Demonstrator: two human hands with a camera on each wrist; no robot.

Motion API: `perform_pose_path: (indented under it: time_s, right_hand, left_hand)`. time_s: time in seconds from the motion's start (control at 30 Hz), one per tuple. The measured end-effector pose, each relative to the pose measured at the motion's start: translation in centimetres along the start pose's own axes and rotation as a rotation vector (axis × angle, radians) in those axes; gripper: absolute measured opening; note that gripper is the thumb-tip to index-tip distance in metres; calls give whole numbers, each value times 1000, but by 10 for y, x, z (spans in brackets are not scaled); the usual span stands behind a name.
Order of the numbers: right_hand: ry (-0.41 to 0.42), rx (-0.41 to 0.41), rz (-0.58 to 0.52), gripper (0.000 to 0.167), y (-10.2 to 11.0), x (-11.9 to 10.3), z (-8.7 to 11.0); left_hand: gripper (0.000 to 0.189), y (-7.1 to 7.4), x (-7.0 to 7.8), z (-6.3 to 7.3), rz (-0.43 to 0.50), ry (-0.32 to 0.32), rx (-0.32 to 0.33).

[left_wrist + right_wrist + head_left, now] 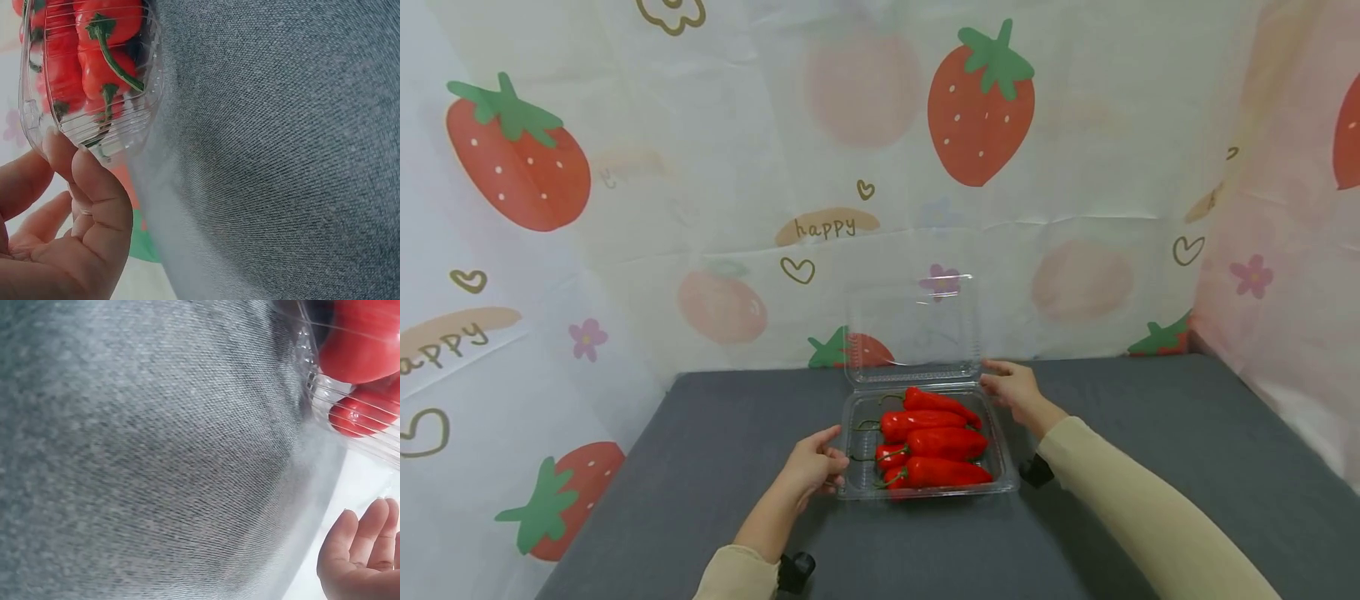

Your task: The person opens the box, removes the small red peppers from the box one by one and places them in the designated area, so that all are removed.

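Note:
A clear plastic box [859, 477] sits on the grey cloth, its hinged lid [913, 325] raised at the back. Several red peppers [950, 473] with green stems lie crosswise inside. At the box's left side is my left hand [810, 465], fingertips touching the wall near the rim and the other fingers loosely bent. In the left wrist view those fingertips [60, 153] meet the ribbed plastic side. My right hand [1017, 392] is by the back right corner near the hinge, its fingers loosely extended. In the right wrist view the right fingers [370, 534] stand apart from the ribbed wall.
Grey cloth [722, 433] covers the tabletop. Behind it hangs a pale sheet [715, 175] printed with strawberries, close at the back of the raised lid. A pinkish sheet [1300, 333] closes off the right side.

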State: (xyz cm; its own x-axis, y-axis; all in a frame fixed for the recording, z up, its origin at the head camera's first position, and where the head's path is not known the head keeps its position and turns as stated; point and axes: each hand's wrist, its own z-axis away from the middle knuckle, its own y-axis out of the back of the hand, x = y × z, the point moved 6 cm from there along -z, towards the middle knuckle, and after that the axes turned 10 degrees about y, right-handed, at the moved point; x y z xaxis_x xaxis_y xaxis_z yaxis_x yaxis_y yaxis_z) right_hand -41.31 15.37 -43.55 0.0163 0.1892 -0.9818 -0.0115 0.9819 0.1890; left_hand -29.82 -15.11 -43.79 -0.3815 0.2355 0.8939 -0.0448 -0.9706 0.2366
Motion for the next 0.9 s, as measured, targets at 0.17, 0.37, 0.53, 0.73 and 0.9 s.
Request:
perform_pose_path:
  time_s: [0.17, 0.37, 0.53, 0.73, 0.9]
  right_hand:
    - [7, -6, 6, 46, 2, 2, 3]
    - [24, 14, -25, 46, 8, 3, 6]
    - [58, 16, -24, 45, 17, -5, 10]
    - [132, -96, 9, 47, 16, -19, 19]
    - [226, -246, 33, 48, 12, -25, 28]
  left_hand:
    - [60, 1, 0, 0, -4, 4, -1]
    - [61, 1, 0, 0, -5, -1, -11]
    - [60, 0, 1, 1, -4, -2, -17]
    - [60, 0, 0, 1, -5, 2, -30]
    - [60, 0, -1, 1, -12, 3, -33]
